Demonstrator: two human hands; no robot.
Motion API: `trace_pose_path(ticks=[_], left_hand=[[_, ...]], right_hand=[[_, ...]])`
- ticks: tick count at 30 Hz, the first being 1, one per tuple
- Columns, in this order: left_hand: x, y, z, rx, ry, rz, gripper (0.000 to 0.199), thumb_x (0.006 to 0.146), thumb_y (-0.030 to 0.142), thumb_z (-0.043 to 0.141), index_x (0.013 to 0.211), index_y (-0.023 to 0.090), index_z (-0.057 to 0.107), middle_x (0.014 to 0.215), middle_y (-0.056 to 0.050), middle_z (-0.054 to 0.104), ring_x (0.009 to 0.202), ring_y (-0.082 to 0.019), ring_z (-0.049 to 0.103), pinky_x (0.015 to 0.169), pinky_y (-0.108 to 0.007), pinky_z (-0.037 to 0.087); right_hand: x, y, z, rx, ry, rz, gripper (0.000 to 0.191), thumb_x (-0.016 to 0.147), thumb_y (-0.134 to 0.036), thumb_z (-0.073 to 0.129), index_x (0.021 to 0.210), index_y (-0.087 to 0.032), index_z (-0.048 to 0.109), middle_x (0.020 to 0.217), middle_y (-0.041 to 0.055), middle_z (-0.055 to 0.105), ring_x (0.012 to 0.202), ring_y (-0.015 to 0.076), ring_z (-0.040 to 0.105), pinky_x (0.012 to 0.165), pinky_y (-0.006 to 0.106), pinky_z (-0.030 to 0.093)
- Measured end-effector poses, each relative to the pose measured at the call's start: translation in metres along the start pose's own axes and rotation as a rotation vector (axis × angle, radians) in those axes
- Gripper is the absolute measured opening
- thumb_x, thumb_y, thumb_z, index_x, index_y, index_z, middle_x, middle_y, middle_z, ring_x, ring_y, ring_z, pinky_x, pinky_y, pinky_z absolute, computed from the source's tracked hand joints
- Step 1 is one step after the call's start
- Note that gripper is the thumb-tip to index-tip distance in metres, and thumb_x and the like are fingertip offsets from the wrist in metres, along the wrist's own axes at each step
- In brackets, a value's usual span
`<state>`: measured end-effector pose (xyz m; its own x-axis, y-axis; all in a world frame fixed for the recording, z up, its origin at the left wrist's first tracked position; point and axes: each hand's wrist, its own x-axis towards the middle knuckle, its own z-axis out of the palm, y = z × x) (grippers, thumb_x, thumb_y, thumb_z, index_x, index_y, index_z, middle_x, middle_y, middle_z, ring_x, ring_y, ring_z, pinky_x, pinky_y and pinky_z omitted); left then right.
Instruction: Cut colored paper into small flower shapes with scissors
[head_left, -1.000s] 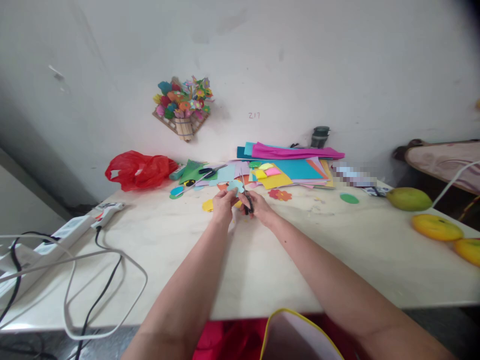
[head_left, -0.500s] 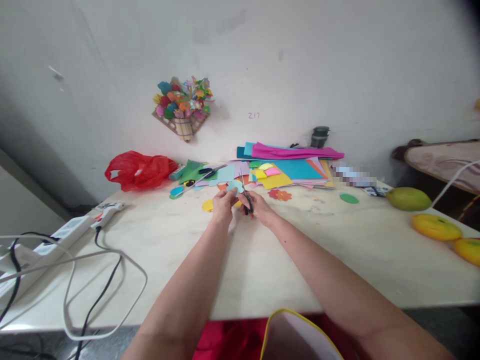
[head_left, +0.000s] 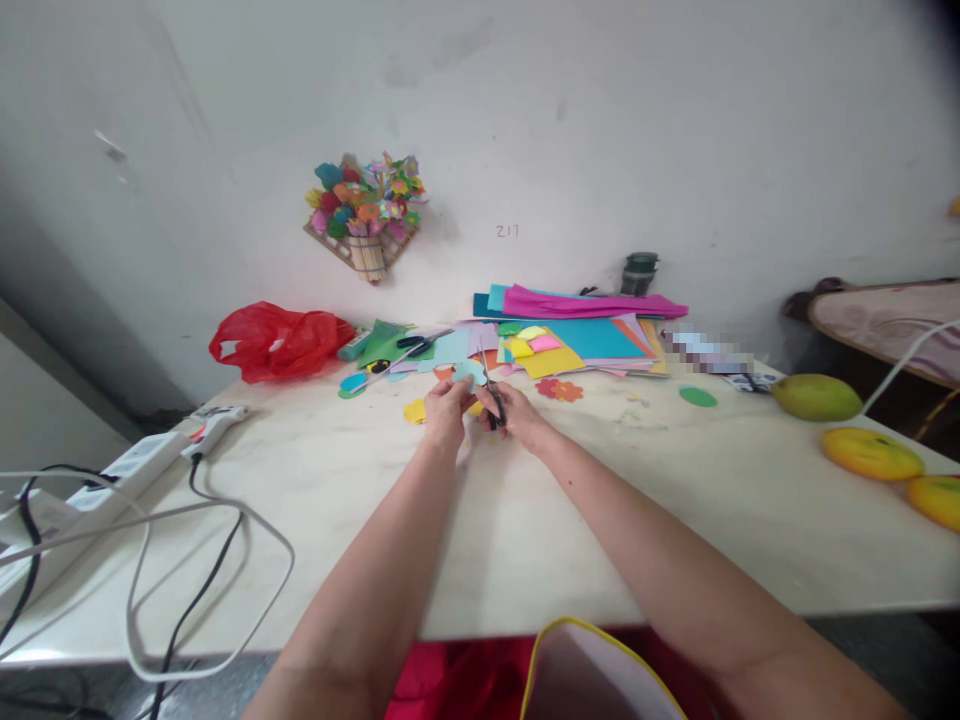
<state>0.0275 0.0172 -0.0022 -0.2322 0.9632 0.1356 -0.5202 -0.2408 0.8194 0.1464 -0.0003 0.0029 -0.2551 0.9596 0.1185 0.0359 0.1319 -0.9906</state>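
Left hand (head_left: 445, 406) holds a thin piece (head_left: 469, 372) (pale blue, rounded edge).

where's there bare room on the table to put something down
Bare table shows between the white cable and left forearm, between both forearms, and from the right forearm to the yellow fruits. The back is crowded: red bag, loose scissors, coloured sheets.

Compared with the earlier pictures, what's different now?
Nothing visibly: no clear move, nothing taken up or let go. The left hand still holds the pale blue piece, the right hand the scissors. The red bag and green oval stayed put.
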Motion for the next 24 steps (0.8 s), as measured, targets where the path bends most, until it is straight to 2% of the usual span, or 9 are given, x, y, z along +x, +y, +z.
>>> trace_pose_path(ticks=[12,18,24], left_hand=[[0.001,-0.002,0.000,-0.005,0.024,-0.014,0.023,0.052,0.022,0.078,0.061,0.015,0.057,0.055,0.001,0.061,0.051,-0.010,0.058,0.062,-0.025,0.047],[0.004,-0.002,-0.004,0.020,0.016,-0.014,0.022,0.055,0.022,0.077,0.066,0.014,0.060,0.053,0.003,0.057,0.055,-0.011,0.059,0.065,-0.027,0.049],[0.008,0.005,-0.013,0.025,-0.056,-0.101,0.020,0.053,0.017,0.077,0.064,0.012,0.061,0.060,-0.001,0.063,0.058,-0.012,0.061,0.070,-0.031,0.053]], right_hand=[[0.000,-0.002,0.001,-0.032,0.024,0.034,0.036,0.077,-0.050,0.061,0.090,-0.019,0.052,0.056,-0.0032,0.054,0.044,0.0101,0.052,0.030,0.016,0.028],[0.002,-0.004,0.003,-0.030,0.067,0.056,0.030,0.077,-0.044,0.064,0.085,-0.018,0.051,0.050,-0.0049,0.051,0.038,0.0086,0.048,0.028,0.016,0.025],[0.003,-0.003,-0.014,-0.007,-0.049,0.022,0.028,0.080,-0.043,0.063,0.082,-0.016,0.055,0.057,-0.0010,0.058,0.041,0.0082,0.052,0.029,0.016,0.029]])
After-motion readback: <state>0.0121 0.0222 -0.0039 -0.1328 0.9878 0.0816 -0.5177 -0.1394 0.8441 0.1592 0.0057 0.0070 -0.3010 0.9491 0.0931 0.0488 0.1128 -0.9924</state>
